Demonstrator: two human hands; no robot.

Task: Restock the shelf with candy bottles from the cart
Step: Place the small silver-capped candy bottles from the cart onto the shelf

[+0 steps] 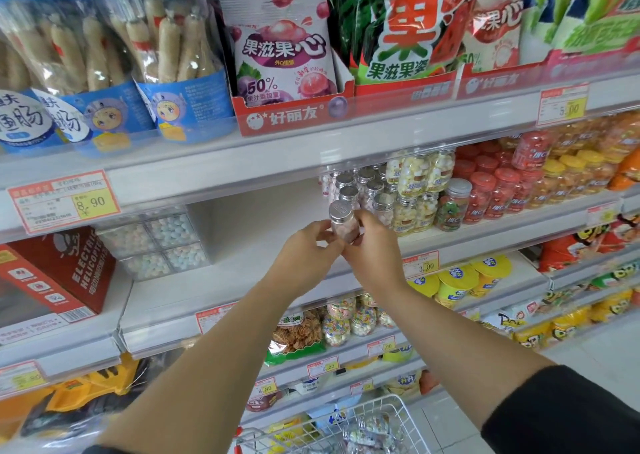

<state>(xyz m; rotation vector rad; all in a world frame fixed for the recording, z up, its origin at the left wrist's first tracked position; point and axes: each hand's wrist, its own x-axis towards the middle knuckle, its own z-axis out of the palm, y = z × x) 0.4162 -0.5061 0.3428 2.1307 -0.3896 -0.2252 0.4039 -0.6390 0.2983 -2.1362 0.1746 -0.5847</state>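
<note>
1. I am holding a candy bottle (pixel 344 223) in both hands, silver cap up and tilting left, above the white shelf (pixel 263 273).
2. The fingers of my left hand (pixel 304 249) are pinching one side, and those of my right hand (pixel 374 245) are curling round the other.
3. The bottle is hovering just in front of the silver-capped bottles (pixel 367 190) standing on the shelf.
4. The cart (pixel 398 405) is sitting below my arms, carrying spare bottles (pixel 374 429).

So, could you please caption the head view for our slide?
A tilted silver-capped candy bottle held by the left hand and right hand before matching bottles on the shelf, wire cart below.
</note>
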